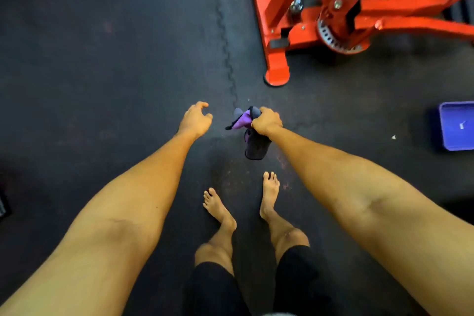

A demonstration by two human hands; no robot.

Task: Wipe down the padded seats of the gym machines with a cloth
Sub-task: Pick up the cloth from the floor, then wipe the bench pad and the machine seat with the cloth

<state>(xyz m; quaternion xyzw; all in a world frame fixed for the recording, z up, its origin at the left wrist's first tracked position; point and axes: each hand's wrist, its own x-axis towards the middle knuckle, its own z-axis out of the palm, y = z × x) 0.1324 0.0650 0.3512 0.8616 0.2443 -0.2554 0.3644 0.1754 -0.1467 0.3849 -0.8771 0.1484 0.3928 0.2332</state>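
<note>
Barefoot on the rubber floor (pixel 102 59) beside a red machine (pixel 277 33), with no padded seat in view.
A blue tray (pixel 456 126) lies well apart at the right. The cloth (pixel 254 143) dangles bunched from the right hand (pixel 266 122), whose fingers are clenched round it. The left hand (pixel 196 119) is loosely curled and holds nothing. The hanging end could pick up floor grit, and a toe could catch the machine's foot.

Floor: dark speckled rubber mats (pixel 102 59), a jigsaw seam (pixel 225 41) ran up the middle.
Machine: red steel frame (pixel 272 33) stood upper right, foot flat on the floor.
Tray: blue tray (pixel 451 137) lay on the floor at the right edge.
</note>
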